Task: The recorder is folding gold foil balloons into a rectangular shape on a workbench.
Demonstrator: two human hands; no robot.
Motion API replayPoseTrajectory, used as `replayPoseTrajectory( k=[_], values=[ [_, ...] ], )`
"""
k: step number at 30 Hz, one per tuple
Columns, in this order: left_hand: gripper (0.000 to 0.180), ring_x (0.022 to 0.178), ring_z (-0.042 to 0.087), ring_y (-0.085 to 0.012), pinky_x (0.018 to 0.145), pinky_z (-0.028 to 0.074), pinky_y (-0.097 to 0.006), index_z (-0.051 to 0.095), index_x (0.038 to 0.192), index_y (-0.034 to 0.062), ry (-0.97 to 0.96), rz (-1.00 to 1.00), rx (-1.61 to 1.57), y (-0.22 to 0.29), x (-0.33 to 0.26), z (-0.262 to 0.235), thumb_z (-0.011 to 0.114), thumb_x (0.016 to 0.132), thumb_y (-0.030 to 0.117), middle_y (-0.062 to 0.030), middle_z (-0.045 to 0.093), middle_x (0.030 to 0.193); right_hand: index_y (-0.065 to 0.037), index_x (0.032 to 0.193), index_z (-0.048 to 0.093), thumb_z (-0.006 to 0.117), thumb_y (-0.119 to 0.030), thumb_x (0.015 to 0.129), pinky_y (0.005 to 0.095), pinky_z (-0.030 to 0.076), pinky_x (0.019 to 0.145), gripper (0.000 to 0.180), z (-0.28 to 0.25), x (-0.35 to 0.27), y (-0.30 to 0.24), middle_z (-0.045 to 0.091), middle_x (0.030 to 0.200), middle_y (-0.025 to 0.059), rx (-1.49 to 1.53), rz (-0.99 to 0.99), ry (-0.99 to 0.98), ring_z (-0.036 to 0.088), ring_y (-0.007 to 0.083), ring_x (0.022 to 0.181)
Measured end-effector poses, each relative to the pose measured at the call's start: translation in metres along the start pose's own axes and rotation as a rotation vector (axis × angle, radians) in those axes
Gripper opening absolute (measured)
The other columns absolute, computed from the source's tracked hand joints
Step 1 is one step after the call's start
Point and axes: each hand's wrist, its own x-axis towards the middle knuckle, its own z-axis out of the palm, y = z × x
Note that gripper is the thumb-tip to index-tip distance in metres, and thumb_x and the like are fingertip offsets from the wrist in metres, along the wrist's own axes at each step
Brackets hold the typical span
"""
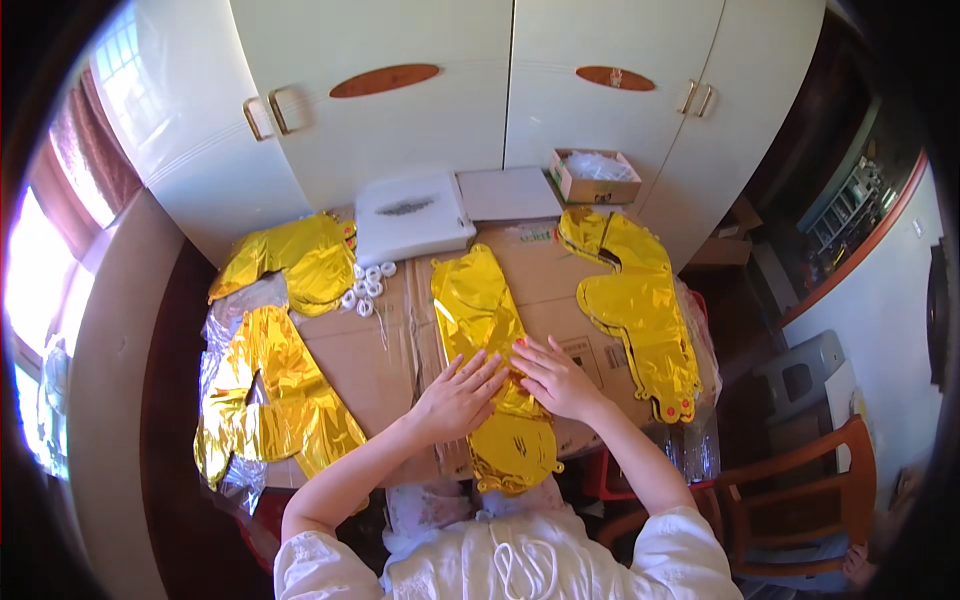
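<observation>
Gold foil piece (482, 310) ran from the cardboard's (385, 365) middle to its near edge. We rested our left hand (460, 400) and right hand (558, 382) on it, palms down, fingers slightly spread, apparently holding it flat; other foils (645, 292) lay toward the left and right edges, probably for separation.

Middle foil (480, 300) lies on cardboard (385, 365) — rolls (374, 274) left, box (598, 193) behind.

Glossy white cabinets (400, 130) with reddish-brown oval inlays (385, 81) span the far side, bright daylight fills a window (38, 265) beside a brownish curtain (95, 150) at the left, dark floor (180, 400) shows on both sides, and at the right a grey stool (822, 352) and a nearer wooden chair (858, 470) stand near a pale wall (880, 300).
</observation>
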Motion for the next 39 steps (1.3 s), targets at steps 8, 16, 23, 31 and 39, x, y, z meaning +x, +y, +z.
replayPoseTrajectory(
  k=[8, 16, 23, 31, 39],
  values=[
    [0.064, 0.14, 0.032, -0.032, 0.114, 0.022, -0.051, 0.038, 0.143, 0.0039, -0.033, -0.059, 0.055, -0.002, -0.006, 0.013, 0.047, 0.094, 0.045, -0.0151, 0.036, 0.149, -0.006, 0.131, 0.053, 0.059, -0.024, 0.09, 0.0525, 0.026, 0.112, 0.045, 0.004, -0.01, -0.002, 0.049, 0.14, 0.0102, -0.084, -0.043, -0.03, 0.037, 0.0249, 0.137],
    [0.101, 0.143, 0.022, -0.0365, 0.117, 0.016, -0.049, 0.03, 0.145, 0.0002, -0.211, 0.073, -0.103, 0.02, -0.043, -0.041, 0.067, 0.074, 0.061, -0.0233, 0.029, 0.151, -0.014, 0.14, 0.044, 0.073, -0.038, 0.074, 0.0522, 0.022, 0.115, 0.075, -0.057, -0.053, -0.035, 0.038, 0.147, 0.0121, -0.005, -0.163, -0.421, 0.032, 0.0279, 0.14],
    [0.105, 0.142, 0.022, -0.0384, 0.116, 0.019, -0.049, 0.026, 0.147, 0.0032, -0.262, 0.108, 0.062, 0.048, -0.058, -0.029, 0.073, 0.068, 0.054, -0.0207, 0.027, 0.152, -0.021, 0.149, 0.028, 0.075, -0.05, 0.069, 0.0519, 0.017, 0.117, 0.097, -0.051, -0.067, -0.042, 0.026, 0.154, 0.0123, -0.126, -0.152, -0.438, 0.02, 0.0303, 0.144],
    [0.084, 0.141, 0.025, -0.0391, 0.116, 0.018, -0.05, 0.031, 0.144, -0.001, -0.17, 0.085, -0.073, 0.018, -0.047, -0.036, 0.062, 0.081, 0.046, -0.0256, 0.031, 0.148, -0.007, 0.144, 0.036, 0.065, -0.044, 0.082, 0.0504, 0.018, 0.116, 0.077, -0.056, -0.048, -0.01, 0.035, 0.149, 0.0146, -0.048, -0.133, -0.33, 0.027, 0.029, 0.142],
    [0.082, 0.14, 0.027, -0.0383, 0.116, 0.02, -0.048, 0.035, 0.14, -0.0054, -0.053, -0.116, -0.033, 0.0, -0.048, -0.023, 0.061, 0.083, 0.046, -0.0252, 0.035, 0.145, -0.002, 0.126, 0.054, 0.067, -0.047, 0.081, 0.0486, 0.027, 0.113, 0.065, -0.04, -0.04, -0.003, 0.045, 0.14, 0.0166, -0.048, -0.101, -0.203, 0.036, 0.0342, 0.135]
  ],
)
